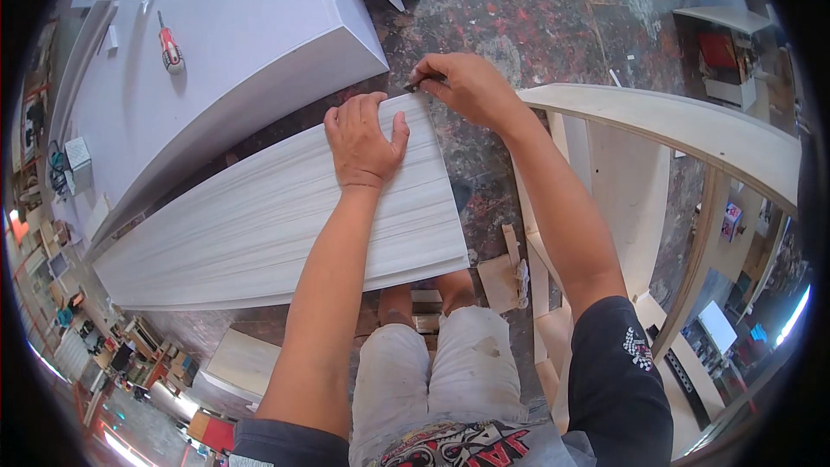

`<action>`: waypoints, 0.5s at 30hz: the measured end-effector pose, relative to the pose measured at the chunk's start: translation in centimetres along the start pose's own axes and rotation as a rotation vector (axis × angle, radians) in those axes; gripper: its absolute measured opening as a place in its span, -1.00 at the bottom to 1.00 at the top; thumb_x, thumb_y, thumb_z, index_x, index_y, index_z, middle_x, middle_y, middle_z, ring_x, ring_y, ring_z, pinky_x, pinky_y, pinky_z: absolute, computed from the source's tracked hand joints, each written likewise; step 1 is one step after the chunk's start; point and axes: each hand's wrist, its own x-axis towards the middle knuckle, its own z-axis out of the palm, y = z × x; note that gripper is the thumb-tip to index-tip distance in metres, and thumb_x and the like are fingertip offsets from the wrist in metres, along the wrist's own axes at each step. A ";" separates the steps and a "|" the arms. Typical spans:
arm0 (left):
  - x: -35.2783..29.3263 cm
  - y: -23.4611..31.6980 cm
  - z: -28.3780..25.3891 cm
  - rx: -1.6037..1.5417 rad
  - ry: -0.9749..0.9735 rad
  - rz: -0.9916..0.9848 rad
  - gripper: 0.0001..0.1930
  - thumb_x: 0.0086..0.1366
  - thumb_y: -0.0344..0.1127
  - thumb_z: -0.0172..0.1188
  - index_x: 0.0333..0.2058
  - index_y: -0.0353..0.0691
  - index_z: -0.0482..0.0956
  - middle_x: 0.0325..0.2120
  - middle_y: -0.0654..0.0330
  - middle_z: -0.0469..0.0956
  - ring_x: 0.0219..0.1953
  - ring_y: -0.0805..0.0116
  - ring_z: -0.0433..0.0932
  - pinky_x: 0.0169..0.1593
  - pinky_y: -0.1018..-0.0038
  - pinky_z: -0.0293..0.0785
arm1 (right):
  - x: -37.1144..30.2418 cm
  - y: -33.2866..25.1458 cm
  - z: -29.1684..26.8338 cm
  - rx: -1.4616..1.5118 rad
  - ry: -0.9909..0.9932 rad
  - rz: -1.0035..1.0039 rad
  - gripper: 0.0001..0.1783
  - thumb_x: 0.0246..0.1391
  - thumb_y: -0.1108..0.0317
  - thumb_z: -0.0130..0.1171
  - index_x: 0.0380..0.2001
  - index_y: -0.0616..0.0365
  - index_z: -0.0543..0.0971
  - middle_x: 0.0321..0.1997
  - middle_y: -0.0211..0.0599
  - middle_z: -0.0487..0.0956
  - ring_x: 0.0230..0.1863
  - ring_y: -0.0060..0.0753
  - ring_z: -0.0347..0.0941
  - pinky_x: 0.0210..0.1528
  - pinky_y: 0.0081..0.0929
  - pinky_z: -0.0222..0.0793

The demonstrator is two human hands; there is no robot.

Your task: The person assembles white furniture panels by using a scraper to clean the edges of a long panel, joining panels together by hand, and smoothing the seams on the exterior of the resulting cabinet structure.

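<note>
A long panel (285,216) with pale streaked wood grain lies across in front of me, its right end squared off. On its far part my left hand (361,140) rests palm down, thumb apart from the fingers. My right hand (462,91) is closed in a pinch at the panel's far right corner. Between its fingertips shows a small dark piece (412,86), touching or very near that corner; its kind is too small to make out.
A big white board structure (251,17) stands beyond the panel, with a red-handled screwdriver (171,52) and a small white box (78,156) on top. To the right rises a pale wooden frame (674,117). Wood scraps (500,281) lie on the stained floor (519,9).
</note>
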 end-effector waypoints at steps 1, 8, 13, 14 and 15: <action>0.0 -0.1 0.0 -0.006 -0.002 0.000 -0.61 0.29 -0.06 0.16 -0.02 -0.15 0.53 -0.11 0.17 0.55 0.04 0.18 0.47 0.24 0.16 0.17 | 0.1 0.0 0.1 -0.037 0.003 -0.004 -0.82 0.18 0.40 0.27 -0.15 0.16 0.66 -0.17 -0.14 0.71 -0.12 -0.02 0.63 -0.07 -0.26 0.52; -0.1 -0.1 0.0 0.010 -0.006 -0.001 -0.63 0.26 -0.10 0.18 -0.03 -0.14 0.53 -0.11 0.19 0.55 0.04 0.19 0.46 0.24 0.16 0.17 | -0.7 0.2 1.0 -0.021 0.076 -0.003 -0.84 0.15 0.32 0.26 -0.22 0.07 0.68 -0.23 -0.15 0.71 -0.15 0.02 0.62 -0.09 -0.13 0.50; 0.0 -0.2 0.0 -0.012 0.009 -0.002 -0.63 0.24 -0.12 0.18 -0.03 -0.14 0.53 -0.11 0.19 0.55 0.03 0.19 0.46 0.24 0.16 0.17 | -1.6 -0.3 1.5 -0.100 0.120 0.025 -0.83 0.14 0.28 0.27 -0.22 0.04 0.68 -0.30 -0.18 0.70 -0.18 0.02 0.62 -0.10 -0.09 0.50; 0.0 -0.2 0.0 -0.005 0.010 -0.004 -0.63 0.24 -0.12 0.18 -0.04 -0.14 0.53 -0.11 0.19 0.55 0.03 0.19 0.46 0.24 0.16 0.17 | -1.4 -0.3 1.7 -0.098 0.121 0.026 -0.83 0.14 0.28 0.27 -0.22 0.04 0.68 -0.30 -0.18 0.70 -0.18 0.02 0.62 -0.10 -0.09 0.50; 0.0 -0.1 0.0 -0.004 0.008 -0.001 -0.63 0.24 -0.12 0.18 -0.04 -0.14 0.53 -0.11 0.19 0.55 0.03 0.19 0.46 0.24 0.16 0.17 | -1.2 -0.2 2.0 -0.108 0.157 0.027 -0.84 0.14 0.28 0.27 -0.23 0.03 0.68 -0.32 -0.19 0.70 -0.19 0.01 0.61 -0.11 -0.08 0.49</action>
